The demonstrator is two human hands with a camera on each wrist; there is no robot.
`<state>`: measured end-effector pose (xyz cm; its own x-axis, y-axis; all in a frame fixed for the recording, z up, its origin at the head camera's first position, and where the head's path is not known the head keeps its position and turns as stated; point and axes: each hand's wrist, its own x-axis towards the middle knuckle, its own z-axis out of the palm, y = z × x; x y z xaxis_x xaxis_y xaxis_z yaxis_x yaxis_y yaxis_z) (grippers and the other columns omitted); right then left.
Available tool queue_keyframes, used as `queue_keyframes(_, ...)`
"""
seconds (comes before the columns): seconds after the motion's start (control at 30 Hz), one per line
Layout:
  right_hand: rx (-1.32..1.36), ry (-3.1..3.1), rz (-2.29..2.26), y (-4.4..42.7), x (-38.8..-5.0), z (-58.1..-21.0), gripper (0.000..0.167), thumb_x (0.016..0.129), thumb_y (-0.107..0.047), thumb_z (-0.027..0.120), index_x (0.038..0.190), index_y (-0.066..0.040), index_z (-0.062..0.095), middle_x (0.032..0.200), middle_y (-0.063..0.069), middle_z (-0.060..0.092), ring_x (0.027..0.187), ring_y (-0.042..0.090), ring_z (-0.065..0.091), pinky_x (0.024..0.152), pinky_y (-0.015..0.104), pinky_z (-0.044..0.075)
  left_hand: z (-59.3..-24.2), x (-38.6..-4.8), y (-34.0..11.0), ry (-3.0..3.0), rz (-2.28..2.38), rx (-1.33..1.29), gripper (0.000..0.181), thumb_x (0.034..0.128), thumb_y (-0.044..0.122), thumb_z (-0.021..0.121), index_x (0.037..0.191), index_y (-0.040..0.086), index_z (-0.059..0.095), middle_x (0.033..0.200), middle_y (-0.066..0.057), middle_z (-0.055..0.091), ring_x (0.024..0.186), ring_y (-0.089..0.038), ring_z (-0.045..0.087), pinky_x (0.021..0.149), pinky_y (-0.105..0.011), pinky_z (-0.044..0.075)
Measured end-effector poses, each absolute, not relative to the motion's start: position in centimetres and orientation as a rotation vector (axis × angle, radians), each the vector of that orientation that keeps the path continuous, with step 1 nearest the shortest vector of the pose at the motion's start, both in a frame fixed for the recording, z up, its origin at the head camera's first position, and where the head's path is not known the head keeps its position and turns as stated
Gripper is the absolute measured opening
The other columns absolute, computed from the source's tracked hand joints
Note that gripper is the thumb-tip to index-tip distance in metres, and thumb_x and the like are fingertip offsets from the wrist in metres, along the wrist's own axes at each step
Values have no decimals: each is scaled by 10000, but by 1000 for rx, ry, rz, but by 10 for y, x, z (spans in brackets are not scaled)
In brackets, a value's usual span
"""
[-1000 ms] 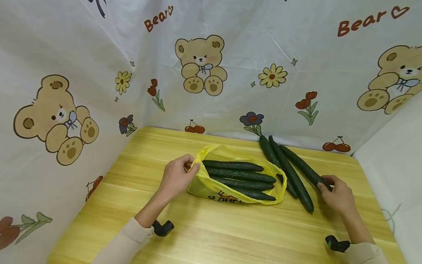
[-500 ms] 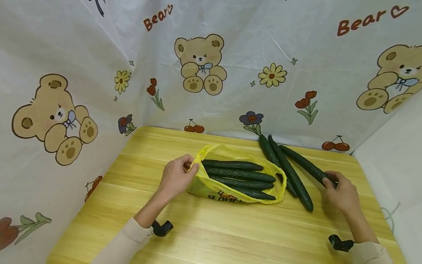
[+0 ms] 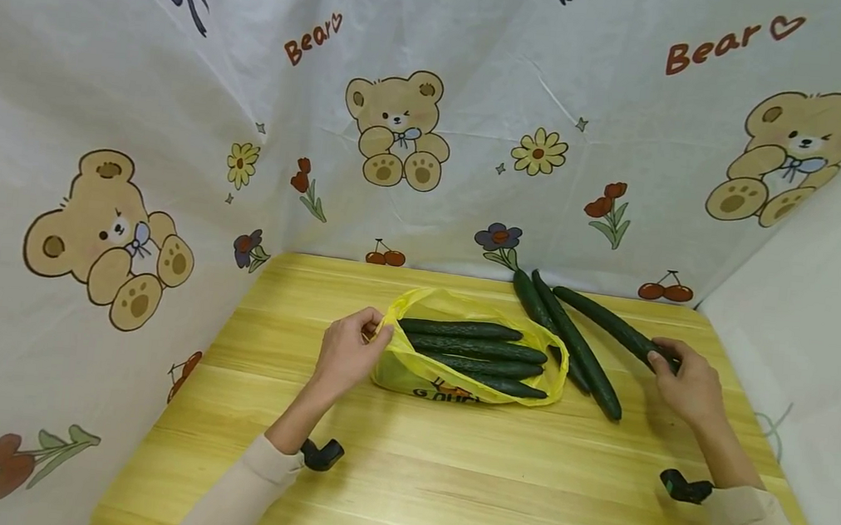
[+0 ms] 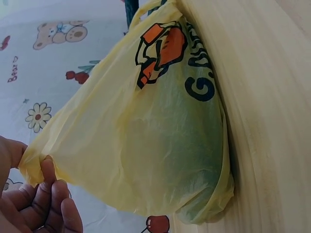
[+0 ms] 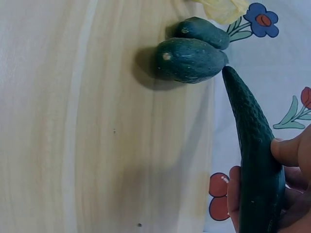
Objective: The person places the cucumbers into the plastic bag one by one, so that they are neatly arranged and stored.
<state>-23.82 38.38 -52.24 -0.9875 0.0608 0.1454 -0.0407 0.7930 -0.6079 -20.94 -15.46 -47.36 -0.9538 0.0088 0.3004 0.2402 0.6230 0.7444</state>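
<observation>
A yellow plastic bag (image 3: 396, 373) lies on its side on the table, its mouth spread and several cucumbers (image 3: 476, 348) visible inside. My left hand (image 3: 348, 352) pinches the bag's left edge; in the left wrist view the thumb and index finger (image 4: 48, 170) pull the film up into a peak. My right hand (image 3: 687, 386) grips the near end of a long dark green cucumber (image 3: 606, 319), whose other end points to the back wall. In the right wrist view that cucumber (image 5: 255, 141) is held between thumb and fingers. Two more cucumbers (image 3: 577, 343) lie beside the bag's right side.
The wood-grain table (image 3: 447, 473) meets a white sheet (image 3: 463, 208) printed with bears and flowers at the back and left. A white wall (image 3: 837, 307) stands on the right, with a thin pale cord (image 3: 774, 427) near the table edge. Black wrist devices (image 3: 323, 455) sit below both hands.
My right hand has moved to the right and a little up with the cucumber, whose near end has swung away from the other two. The left hand keeps its hold on the bag.
</observation>
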Motion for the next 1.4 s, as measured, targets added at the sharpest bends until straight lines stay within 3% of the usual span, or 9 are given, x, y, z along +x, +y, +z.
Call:
queue_keyframes(0.13,2,-2839,945,383,-236,-515,538,1151,-350,451,1512,41,531,1405,377,601,1096,518,636,840,605,492,-474,-211,-156,-2571,-1241,-193,137,1032,278,710,940,178,718,810,-23,661,638,-155,577,693,-342,451)
queue_keyframes(0.4,57,-2831,990,382,-231,-507,545,1155,-372,452,1535,13,523,1445,372,585,1193,565,597,857,610,491,-477,-212,-156,-2571,-1236,-200,138,1034,277,709,941,176,722,818,-27,678,665,-144,605,694,-341,472)
queue_keyframes(0.47,97,-2815,992,382,-230,-506,525,1153,-362,471,1530,-3,538,1444,355,598,1210,548,602,866,528,507,-477,-212,-157,-2569,-1236,-196,141,1035,277,709,937,177,720,813,-26,675,656,-145,602,686,-337,468)
queue_keyframes(0.5,116,-2806,991,382,-230,-506,513,1151,-356,483,1524,-11,548,1439,345,607,1207,511,612,869,463,517,-477,-212,-157,-2568,-1236,-194,143,1035,279,708,934,178,719,809,-25,673,651,-144,599,684,-335,466)
queue_keyframes(0.6,174,-2781,988,382,-229,-506,474,1143,-329,520,1507,-30,576,1414,315,635,1107,153,645,800,228,471,-477,-212,-157,-2565,-1239,-196,142,1035,273,707,930,177,721,797,-27,667,638,-149,592,682,-338,461)
queue_keyframes(0.73,244,-2751,1020,380,-228,-504,441,1136,-297,549,1494,-44,592,1343,250,665,895,-126,493,701,150,423,-476,-213,-156,-2559,-1237,-206,140,1033,268,704,931,176,729,792,-23,675,655,-139,609,697,-343,473)
queue_keyframes(0.9,315,-2732,1117,377,-226,-503,422,1132,-273,564,1495,-62,593,1158,-28,654,751,39,522,629,251,415,-477,-212,-156,-2567,-1242,-199,143,1029,274,705,927,176,724,786,-20,672,652,-144,602,696,-342,466)
queue_keyframes(1.07,413,-2677,1197,369,-224,-499,394,1116,-205,598,1476,-48,613,1154,-276,601,816,46,540,655,237,416,-478,-211,-157,-2577,-1236,-193,149,1029,287,704,930,177,721,797,-18,669,660,-150,591,696,-340,459)
queue_keyframes(1.4,563,-2651,1254,348,-218,-487,351,1096,-134,622,1438,-63,648,1137,-101,683,802,72,580,629,262,447,-477,-210,-155,-2572,-1251,-202,151,1035,282,696,925,179,714,794,-22,652,640,-163,565,693,-341,443)
